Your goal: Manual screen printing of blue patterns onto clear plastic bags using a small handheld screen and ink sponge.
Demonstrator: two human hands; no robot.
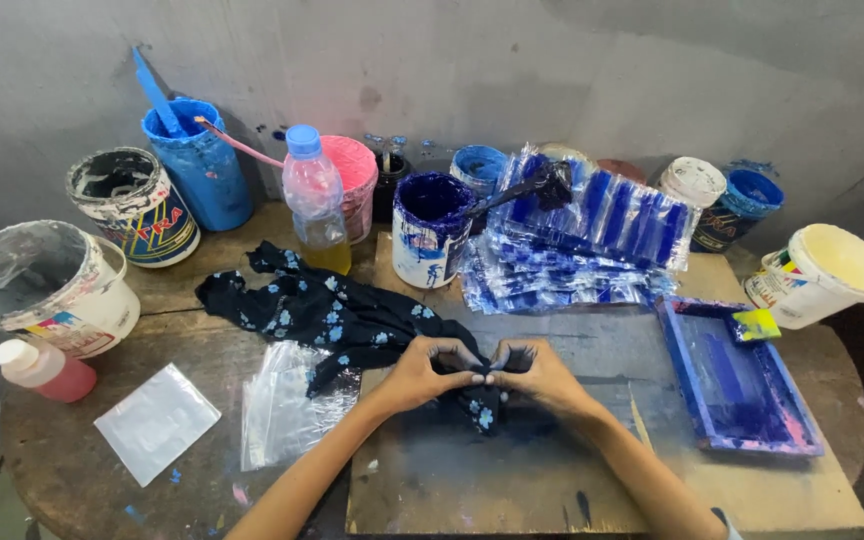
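My left hand [430, 370] and my right hand [542, 373] meet at the table's middle, both pinching one end of a black cloth with light blue flowers [322, 310]. The cloth trails away to the left, over a clear plastic bag [277, 415]. Under my hands lies a dark, ink-stained board [472, 470]. Just behind stands a white tub smeared with dark blue ink [428, 230], a black-tipped tool resting in it.
A stack of blue-stained clear bags [582, 240] lies behind the board. A blue-framed screen tray [737, 375] sits at right. Paint tubs line the wall: white [42, 285], blue [200, 160], pink [357, 180], cream [822, 272]. A plastic bottle [315, 200] and a small pink bottle [44, 368] stand at left.
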